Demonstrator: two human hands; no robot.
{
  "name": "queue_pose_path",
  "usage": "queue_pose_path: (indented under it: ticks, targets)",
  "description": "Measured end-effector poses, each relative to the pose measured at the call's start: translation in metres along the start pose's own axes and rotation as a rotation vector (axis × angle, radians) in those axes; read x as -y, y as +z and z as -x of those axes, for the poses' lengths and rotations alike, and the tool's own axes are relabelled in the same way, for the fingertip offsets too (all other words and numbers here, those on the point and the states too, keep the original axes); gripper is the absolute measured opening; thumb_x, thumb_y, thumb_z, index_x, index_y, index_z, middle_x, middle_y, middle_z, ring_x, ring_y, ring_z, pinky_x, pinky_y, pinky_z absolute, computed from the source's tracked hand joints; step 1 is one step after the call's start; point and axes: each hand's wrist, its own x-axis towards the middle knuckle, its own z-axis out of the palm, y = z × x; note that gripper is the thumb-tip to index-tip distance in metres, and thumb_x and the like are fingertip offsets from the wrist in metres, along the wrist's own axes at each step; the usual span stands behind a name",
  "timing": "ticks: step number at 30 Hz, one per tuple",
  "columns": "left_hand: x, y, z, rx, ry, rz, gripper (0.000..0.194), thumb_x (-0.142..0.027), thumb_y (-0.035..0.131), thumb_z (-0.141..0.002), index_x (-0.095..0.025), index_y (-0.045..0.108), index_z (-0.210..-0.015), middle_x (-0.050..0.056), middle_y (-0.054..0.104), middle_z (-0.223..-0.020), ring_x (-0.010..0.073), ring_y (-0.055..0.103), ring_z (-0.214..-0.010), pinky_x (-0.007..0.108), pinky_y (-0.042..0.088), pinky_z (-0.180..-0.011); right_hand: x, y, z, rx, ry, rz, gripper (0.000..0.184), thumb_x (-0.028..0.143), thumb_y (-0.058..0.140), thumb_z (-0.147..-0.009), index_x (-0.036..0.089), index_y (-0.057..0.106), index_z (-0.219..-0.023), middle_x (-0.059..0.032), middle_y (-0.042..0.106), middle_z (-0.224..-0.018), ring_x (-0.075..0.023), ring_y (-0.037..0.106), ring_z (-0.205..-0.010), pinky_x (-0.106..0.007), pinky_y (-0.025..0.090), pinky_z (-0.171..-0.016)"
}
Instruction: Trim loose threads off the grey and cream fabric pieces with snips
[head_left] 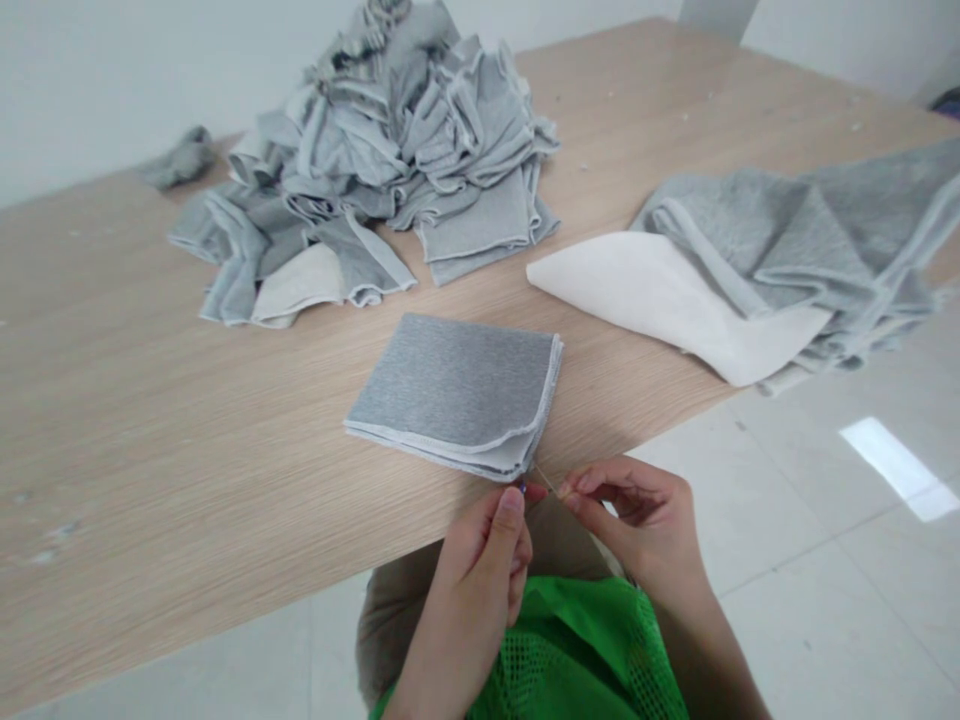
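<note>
A folded grey cloth with pale stitched edges lies near the table's front edge. A thin thread runs from its near right corner to my right hand, whose thumb and fingers are pinched on it. Just below that corner, my left hand is closed, thumb on top. A tiny blue and dark bit shows at the left thumb tip; the rest of what it grips is hidden by the fingers.
A heap of crumpled grey cloths stands at the back of the wooden table. Grey cloths with a white piece hang over the right edge. A small grey scrap lies by the wall.
</note>
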Motion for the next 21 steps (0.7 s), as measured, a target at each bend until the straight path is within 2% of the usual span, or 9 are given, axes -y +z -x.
queue_pose_path:
  ticks: [15,21]
  targets:
    - [-0.0049,0.0059,-0.0006,-0.007,-0.042,0.023,0.050,-0.068,0.060,-0.084,-0.020,0.051,-0.093,-0.011,0.034,-0.057,0.0018,0.019,-0.039,0.014,0.015,-0.034,-0.0009,0.0010,0.0010,-0.012,-0.008,0.026,0.007,0.016,0.079,-0.077,0.023,0.078,-0.078,-0.0038,0.079,-0.078,-0.0172,0.075,-0.073,-0.027,0.063,-0.070]
    - [-0.0067,0.0065,-0.0005,-0.021,-0.046,0.053,0.054,-0.069,0.062,-0.082,-0.019,0.053,-0.099,-0.012,0.034,-0.056,0.0016,0.018,-0.038,0.015,0.014,-0.034,-0.0022,0.0005,0.0008,-0.016,-0.022,0.027,0.009,0.014,0.080,-0.076,0.023,0.077,-0.077,-0.0022,0.079,-0.077,-0.0159,0.074,-0.072,-0.025,0.062,-0.069]
